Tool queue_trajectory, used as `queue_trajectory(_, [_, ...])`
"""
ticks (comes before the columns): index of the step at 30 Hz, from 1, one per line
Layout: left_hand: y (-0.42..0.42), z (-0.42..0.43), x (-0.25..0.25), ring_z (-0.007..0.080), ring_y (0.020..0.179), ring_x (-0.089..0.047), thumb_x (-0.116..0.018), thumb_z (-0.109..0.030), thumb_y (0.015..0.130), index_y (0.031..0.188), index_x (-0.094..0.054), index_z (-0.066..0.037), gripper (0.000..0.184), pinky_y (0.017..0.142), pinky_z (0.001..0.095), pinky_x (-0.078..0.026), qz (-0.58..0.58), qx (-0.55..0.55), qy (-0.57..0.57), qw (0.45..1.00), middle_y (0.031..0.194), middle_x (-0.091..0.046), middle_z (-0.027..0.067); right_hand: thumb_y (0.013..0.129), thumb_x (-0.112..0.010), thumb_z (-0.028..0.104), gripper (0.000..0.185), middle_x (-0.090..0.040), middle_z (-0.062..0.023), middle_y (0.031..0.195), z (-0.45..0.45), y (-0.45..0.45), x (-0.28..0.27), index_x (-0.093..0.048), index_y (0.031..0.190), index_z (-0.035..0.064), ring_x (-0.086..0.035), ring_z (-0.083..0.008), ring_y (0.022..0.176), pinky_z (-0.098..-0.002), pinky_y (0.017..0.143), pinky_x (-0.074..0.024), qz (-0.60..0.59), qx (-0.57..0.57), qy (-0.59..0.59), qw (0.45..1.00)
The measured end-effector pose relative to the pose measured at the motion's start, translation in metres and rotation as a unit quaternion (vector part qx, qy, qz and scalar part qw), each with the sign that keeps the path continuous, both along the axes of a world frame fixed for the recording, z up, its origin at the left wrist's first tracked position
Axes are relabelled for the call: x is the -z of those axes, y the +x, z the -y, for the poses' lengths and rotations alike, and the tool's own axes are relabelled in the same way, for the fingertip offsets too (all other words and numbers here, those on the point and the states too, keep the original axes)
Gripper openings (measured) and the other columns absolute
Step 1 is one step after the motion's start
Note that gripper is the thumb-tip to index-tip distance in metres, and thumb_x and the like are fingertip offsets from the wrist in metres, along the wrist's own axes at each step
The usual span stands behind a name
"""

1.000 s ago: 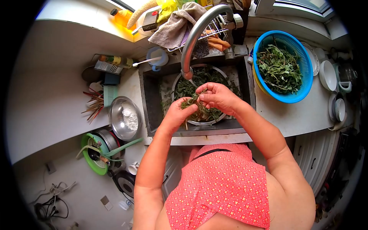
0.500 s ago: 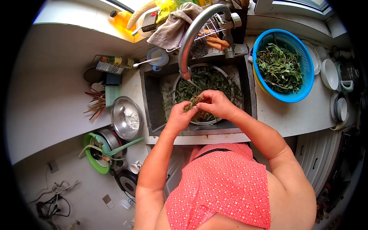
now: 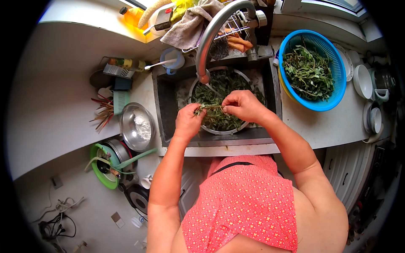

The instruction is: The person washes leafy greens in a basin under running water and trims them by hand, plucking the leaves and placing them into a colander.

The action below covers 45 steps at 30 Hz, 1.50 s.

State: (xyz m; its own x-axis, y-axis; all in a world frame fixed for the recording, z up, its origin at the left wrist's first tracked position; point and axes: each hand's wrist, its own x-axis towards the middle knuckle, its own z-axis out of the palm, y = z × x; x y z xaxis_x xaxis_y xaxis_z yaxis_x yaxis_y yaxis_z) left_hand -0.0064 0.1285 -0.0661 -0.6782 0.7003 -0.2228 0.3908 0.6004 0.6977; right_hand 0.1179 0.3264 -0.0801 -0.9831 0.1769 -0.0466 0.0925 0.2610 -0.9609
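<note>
Gap between hands: widened since the earlier frame; the left hand [image 3: 188, 121] and right hand [image 3: 245, 106], then held close together, have been drawn apart, with a sprig [image 3: 214, 106] stretched between them.
Sink: the dark sink [image 3: 166, 105] is largely filled by a metal-rimmed basin.
Blue basket: on the counter to the right, the blue basket [image 3: 336, 63] is heaped with leafy greens [image 3: 308, 71].
Basin: within the basin [image 3: 228, 132], loose greens [image 3: 228, 84] are spread beneath both hands.
Faucet: its curved neck [image 3: 201, 55] is arched over the basin.
Left hand: the leafy end of the sprig is pinched between thumb and fingers.
Right hand: the other end is pinched at the fingertips.
Sprig: held roughly level above the basin, between the hands; by judgement, it is being sorted or picked over by hand. For the next move, a firm left pinch and a controlled right-hand pull seem to be called for, so that leaves are not crushed.
</note>
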Motion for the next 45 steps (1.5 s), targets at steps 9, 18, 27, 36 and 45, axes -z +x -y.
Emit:
queue_trajectory(9, [-0.001, -0.004, 0.005, 0.0365, 0.079, -0.059, -0.066, -0.017, 0.080, 0.088, -0.064, -0.003, 0.016, 0.066, 0.0396, -0.047, -0.039, 0.000, 0.005, 0.999, 0.086, -0.062, 0.0157, 0.072, -0.070, 0.013, 0.014, -0.064, -0.0126, 0.075, 0.000, 0.001, -0.007, -0.069, 0.083, 0.0034, -0.063, -0.0247, 0.069, -0.0334, 0.063, -0.0491, -0.008, -0.012, 0.028, 1.000])
queue_trajectory(18, [-0.006, -0.003, 0.019, 0.0365, 0.080, -0.060, -0.067, -0.013, 0.078, 0.089, -0.065, -0.003, 0.015, 0.067, 0.0385, -0.048, -0.017, 0.017, 0.038, 0.999, 0.087, -0.063, 0.0156, 0.073, -0.070, 0.012, 0.014, -0.064, -0.0129, 0.077, 0.004, 0.006, -0.009, -0.069, 0.083, 0.0029, -0.063, -0.0246, 0.070, -0.0329, 0.064, -0.0488, 0.024, -0.023, 0.029, 0.999])
queue_trajectory(27, [-0.040, 0.023, 0.024, 0.0096, 0.064, -0.053, -0.065, -0.016, 0.085, 0.086, -0.064, 0.000, 0.016, 0.061, 0.0268, -0.044, 0.108, -0.118, 0.023, 0.987, 0.069, -0.062, 0.0077, 0.082, -0.065, 0.004, 0.009, -0.064, 0.0004, 0.078, 0.000, 0.024, -0.026, -0.067, 0.089, -0.0009, -0.056, -0.0049, 0.070, -0.0215, 0.063, -0.0469, 0.103, 0.027, -0.238, 0.965])
queue_trajectory(36, [-0.014, 0.010, 0.006, 0.0090, 0.084, -0.056, -0.074, -0.019, 0.079, 0.102, -0.062, -0.002, 0.031, 0.076, 0.0240, -0.047, 0.317, 0.002, 0.161, 0.935, 0.090, -0.063, 0.0005, 0.081, -0.068, 0.010, 0.017, -0.064, -0.0026, 0.081, 0.065, -0.044, 0.000, -0.067, 0.094, -0.0006, -0.060, -0.0092, 0.074, -0.0248, 0.067, -0.0497, 0.045, 0.077, -0.290, 0.953])
queue_trajectory(45, [-0.034, 0.072, 0.021, 0.0051, 0.071, -0.052, -0.067, -0.015, 0.086, 0.087, -0.063, -0.003, 0.013, 0.066, 0.0221, -0.044, 0.229, -0.134, 0.155, 0.952, 0.078, -0.061, -0.0032, 0.079, -0.064, 0.006, 0.034, -0.056, -0.0092, 0.095, 0.088, -0.024, 0.076, -0.063, 0.112, 0.0112, -0.059, -0.0225, 0.086, -0.0351, 0.074, -0.0495, 0.073, 0.013, 0.119, 0.990])
